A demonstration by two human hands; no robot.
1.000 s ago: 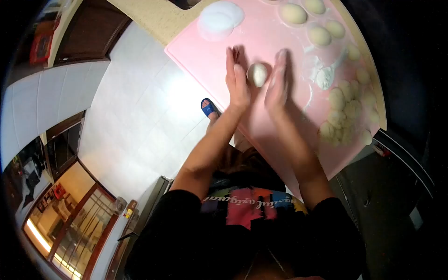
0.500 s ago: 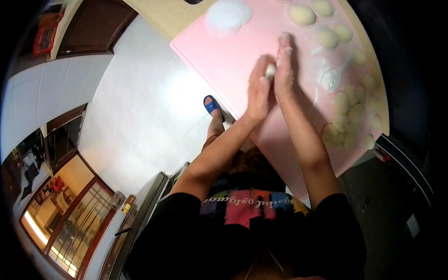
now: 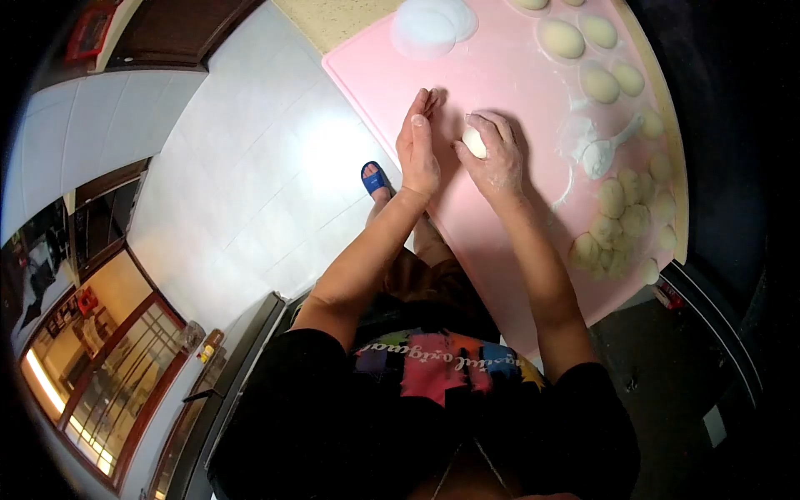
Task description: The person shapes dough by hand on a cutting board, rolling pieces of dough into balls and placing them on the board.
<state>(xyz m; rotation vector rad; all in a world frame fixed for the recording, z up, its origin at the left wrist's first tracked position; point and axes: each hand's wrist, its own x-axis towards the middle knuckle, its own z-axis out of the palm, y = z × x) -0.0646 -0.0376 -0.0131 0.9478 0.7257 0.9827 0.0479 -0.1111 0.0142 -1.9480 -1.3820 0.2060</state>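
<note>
Two bare hands work apart from each other above the pink mat (image 3: 383, 75), nearer its left edge than its right: the right hand (image 3: 493, 157) curls its fingers over a pale dough ball (image 3: 474, 143), while the left hand (image 3: 419, 146) stands on edge, thumb uppermost, touching no dough, with a strip of bare mat between. The step in hand looks like shaping this single piece; going on with both palms would call for the left to close that gap, and setting the ball down would call for the right fingers to loosen. To the right lies a spoon (image 3: 615, 143) bearing white powder, with floury smears about it. Beyond, a cluster of dough pieces (image 3: 615, 221) crowds the mat's right edge, and rounder dough balls (image 3: 562, 39) sit spaced toward its far right corner. A white mound (image 3: 433, 27) lies at the far edge, beside the speckled counter (image 3: 333, 21).
</note>
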